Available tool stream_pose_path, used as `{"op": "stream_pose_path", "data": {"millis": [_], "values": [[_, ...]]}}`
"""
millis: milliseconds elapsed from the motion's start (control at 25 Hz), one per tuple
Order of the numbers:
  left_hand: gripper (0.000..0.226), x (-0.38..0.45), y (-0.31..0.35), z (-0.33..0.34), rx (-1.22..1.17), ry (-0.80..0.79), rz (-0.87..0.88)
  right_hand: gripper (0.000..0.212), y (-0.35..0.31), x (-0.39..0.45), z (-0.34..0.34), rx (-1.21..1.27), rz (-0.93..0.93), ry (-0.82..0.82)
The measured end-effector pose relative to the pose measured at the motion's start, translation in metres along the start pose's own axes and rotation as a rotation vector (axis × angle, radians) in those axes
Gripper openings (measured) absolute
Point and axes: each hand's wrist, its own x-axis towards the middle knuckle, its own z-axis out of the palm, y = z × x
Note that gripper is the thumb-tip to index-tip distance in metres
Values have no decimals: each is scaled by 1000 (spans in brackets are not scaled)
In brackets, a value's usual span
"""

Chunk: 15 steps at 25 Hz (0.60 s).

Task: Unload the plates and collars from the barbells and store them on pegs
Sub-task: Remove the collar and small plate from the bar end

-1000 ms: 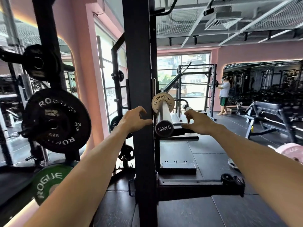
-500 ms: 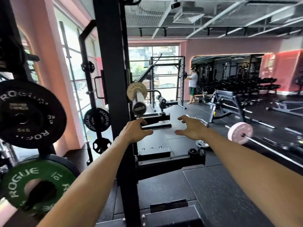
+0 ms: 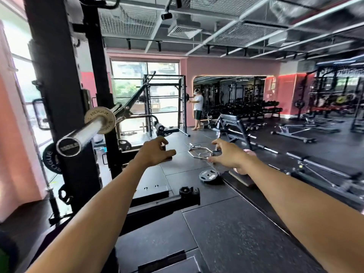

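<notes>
The barbell (image 3: 82, 134) rests in the black rack upright (image 3: 59, 99), its bare chrome sleeve pointing toward the camera with the end cap low and left of the small tan plate (image 3: 100, 120) that sits on the sleeve close to the upright. A second earlier this sleeve stood almost straight ahead, just right of the upright, with both hands close on either side of it; now the view has swung right, so the upright and the barbell lie far to the left and both hands are well clear of them.

The left hand (image 3: 152, 153) hangs in the air right of the upright, fingers loosely curled and gripping nothing; earlier it lay against the upright's face. The right hand (image 3: 229, 155) reaches forward further right, fingers spread and relaxed, also empty.

Newly in sight beyond the hands are a chrome hex bar (image 3: 200, 152) on the dark floor and a small black plate (image 3: 208, 175) lying flat below it. A pink plate (image 3: 239, 170) shows only as an edge behind the right wrist. A black plate marked ROGUE (image 3: 50, 161) hangs low on the upright's left side. The black and green plates that filled the left edge before have slid out of view. A person in a white shirt (image 3: 198, 110) stands at the far rack by the window, as before.
</notes>
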Motion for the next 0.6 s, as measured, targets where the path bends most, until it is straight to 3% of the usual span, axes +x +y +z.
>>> {"op": "stream_pose_path", "data": {"millis": [280,600], "values": [[51,61,-1,46,55,5,-19,75,47,55,12,-35,15,-23],[52,177,-83,135,27,-88,-100,74,99,185,91,-59,74,-135]]}}
